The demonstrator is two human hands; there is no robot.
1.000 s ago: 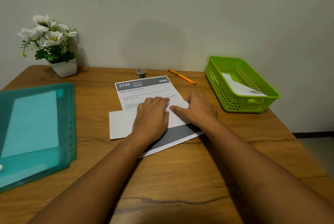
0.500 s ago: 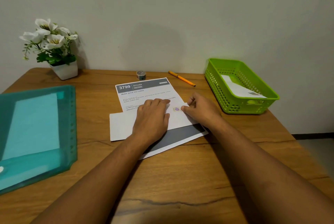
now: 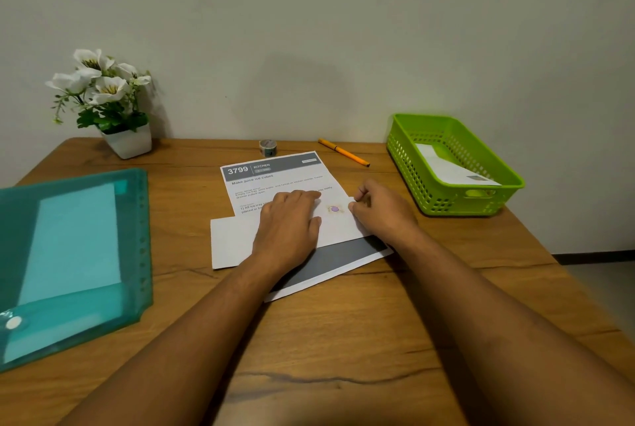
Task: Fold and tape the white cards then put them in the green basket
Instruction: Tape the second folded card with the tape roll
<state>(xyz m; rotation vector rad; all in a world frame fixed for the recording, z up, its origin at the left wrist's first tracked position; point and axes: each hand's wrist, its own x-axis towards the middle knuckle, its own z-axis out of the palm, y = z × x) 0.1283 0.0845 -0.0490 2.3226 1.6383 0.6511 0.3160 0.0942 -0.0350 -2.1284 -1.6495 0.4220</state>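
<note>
A folded white card (image 3: 233,242) lies on a printed sheet (image 3: 275,180) headed "3799 KITCHEN" at the table's middle. My left hand (image 3: 287,230) lies flat on the card and presses it down. A small piece of patterned tape (image 3: 335,209) sits on the card's upper flap, just right of my left fingertips. My right hand (image 3: 383,214) rests at the card's right edge with its fingers curled in; nothing shows inside them. The green basket (image 3: 494,200) stands at the right, with a folded white card (image 3: 446,168) inside.
A small tape roll (image 3: 268,147) and an orange pen (image 3: 343,152) lie behind the sheet near the wall. A teal plastic folder (image 3: 68,254) covers the left of the wooden table (image 3: 343,339). A white flower pot (image 3: 127,143) stands at the back left.
My right hand has slid to the right off the card's flap and curled its fingers, uncovering the tape piece. My left hand has stayed flat on the card.
</note>
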